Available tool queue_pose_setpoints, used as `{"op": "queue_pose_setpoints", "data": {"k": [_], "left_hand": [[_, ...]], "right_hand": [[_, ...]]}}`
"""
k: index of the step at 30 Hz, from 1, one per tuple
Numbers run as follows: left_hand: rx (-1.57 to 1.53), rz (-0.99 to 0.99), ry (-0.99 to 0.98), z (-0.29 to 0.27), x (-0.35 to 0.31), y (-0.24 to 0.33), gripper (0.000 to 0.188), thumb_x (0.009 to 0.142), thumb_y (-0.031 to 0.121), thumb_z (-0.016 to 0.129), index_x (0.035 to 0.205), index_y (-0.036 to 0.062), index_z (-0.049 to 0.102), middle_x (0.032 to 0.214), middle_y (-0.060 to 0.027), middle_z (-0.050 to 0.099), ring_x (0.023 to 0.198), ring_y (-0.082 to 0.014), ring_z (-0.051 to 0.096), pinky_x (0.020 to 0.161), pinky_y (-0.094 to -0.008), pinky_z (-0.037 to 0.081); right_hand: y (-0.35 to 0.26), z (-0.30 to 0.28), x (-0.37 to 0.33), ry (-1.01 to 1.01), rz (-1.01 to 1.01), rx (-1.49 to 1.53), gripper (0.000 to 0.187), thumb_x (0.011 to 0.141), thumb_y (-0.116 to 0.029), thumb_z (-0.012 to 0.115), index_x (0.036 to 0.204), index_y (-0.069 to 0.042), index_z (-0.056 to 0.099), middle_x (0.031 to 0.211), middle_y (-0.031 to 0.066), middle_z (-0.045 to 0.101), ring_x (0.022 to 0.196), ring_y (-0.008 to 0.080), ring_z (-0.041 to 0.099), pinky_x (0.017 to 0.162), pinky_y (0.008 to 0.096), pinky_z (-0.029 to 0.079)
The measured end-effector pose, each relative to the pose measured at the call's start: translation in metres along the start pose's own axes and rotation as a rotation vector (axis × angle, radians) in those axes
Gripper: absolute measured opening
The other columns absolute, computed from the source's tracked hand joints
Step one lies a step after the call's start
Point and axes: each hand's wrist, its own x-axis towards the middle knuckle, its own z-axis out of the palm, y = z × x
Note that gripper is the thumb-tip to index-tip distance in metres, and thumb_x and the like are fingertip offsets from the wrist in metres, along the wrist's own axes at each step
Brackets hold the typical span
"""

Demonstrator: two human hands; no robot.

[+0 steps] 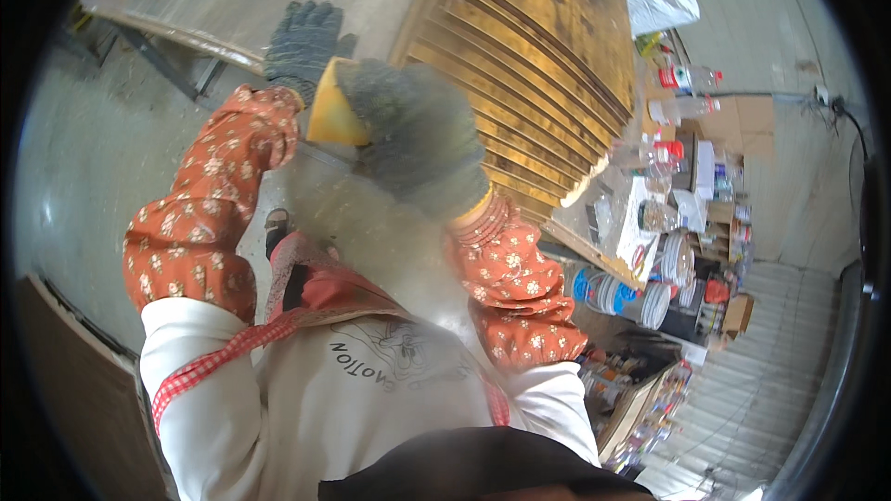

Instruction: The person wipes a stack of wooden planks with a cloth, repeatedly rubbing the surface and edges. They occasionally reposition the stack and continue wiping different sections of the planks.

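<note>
My left hand [304,48], in a dark grey-green knit glove, rests flat on the grey tabletop [223,0] near its front edge, fingers stretched out. Closer to me, my right hand [408,134] wears a similar glove with a yellow cuff and is slightly blurred. From its left side sticks out a stiff, curved yellow sheet [334,109] that looks like sandpaper; the fingers close over it. Part of the sheet is covered by the glove. A pale haze hangs below the right hand, over the table edge.
Just right of my right hand lies a fanned stack of brown-yellow stained panels [538,65]. Beyond it are plastic bottles [687,79], a white plastic bag [659,0] and white buckets [640,301]. A wooden board [79,390] stands at lower left.
</note>
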Motion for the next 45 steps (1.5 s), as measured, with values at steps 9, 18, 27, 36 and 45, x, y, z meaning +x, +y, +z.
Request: {"op": "queue_pose_setpoints", "data": {"k": [9,18,27,36,45], "left_hand": [[0.034,0.045,-0.005,0.000,0.001,-0.001,0.054,0.097,0.042,0.044,0.134,0.0040,0.053,0.143,-0.0158,0.050,0.137,-0.0340,0.040,0.118,-0.0475,0.022],[0.057,0.081,0.056,-0.002,0.002,-0.001,0.050,0.096,0.041,0.049,0.132,0.0066,0.055,0.139,-0.0157,0.053,0.134,-0.0366,0.042,0.115,-0.0493,0.029],[0.028,0.047,0.048,-0.002,-0.002,0.000,0.050,0.096,0.041,0.048,0.132,0.0072,0.056,0.141,-0.0143,0.051,0.135,-0.0356,0.041,0.115,-0.0485,0.029],[0.043,0.086,0.093,0.005,-0.001,-0.004,0.051,0.096,0.041,0.049,0.131,0.0044,0.056,0.137,-0.0153,0.055,0.133,-0.0359,0.044,0.116,-0.0483,0.027],[0.006,0.043,-0.003,-0.003,0.001,-0.002,0.054,0.096,0.044,0.047,0.134,0.0059,0.055,0.141,-0.0144,0.051,0.136,-0.0342,0.040,0.118,-0.0479,0.024]], "right_hand": [[0.090,-0.111,-0.242,-0.113,0.913,-0.544,0.063,0.071,-0.019,0.079,0.128,-0.006,0.058,0.103,0.0166,0.068,0.093,0.0372,0.062,0.084,0.0445,0.050],[0.080,-0.096,-0.255,0.058,0.655,-0.382,0.058,0.073,-0.020,0.077,0.126,-0.004,0.058,0.106,0.0198,0.064,0.096,0.0372,0.062,0.083,0.0456,0.051],[0.102,-0.129,-0.270,0.194,0.992,-0.526,0.057,0.072,-0.022,0.076,0.123,-0.004,0.059,0.110,0.0202,0.064,0.099,0.0382,0.061,0.086,0.0470,0.050],[0.060,-0.037,-0.096,0.248,0.089,-0.248,0.062,0.064,-0.018,0.078,0.122,-0.007,0.060,0.106,0.0101,0.065,0.097,0.0303,0.062,0.083,0.0434,0.050],[0.014,-0.003,-0.012,0.011,0.058,-0.055,0.043,0.075,-0.012,0.063,0.118,-0.007,0.062,0.097,0.0105,0.064,0.090,0.0300,0.063,0.075,0.0430,0.050]]}}
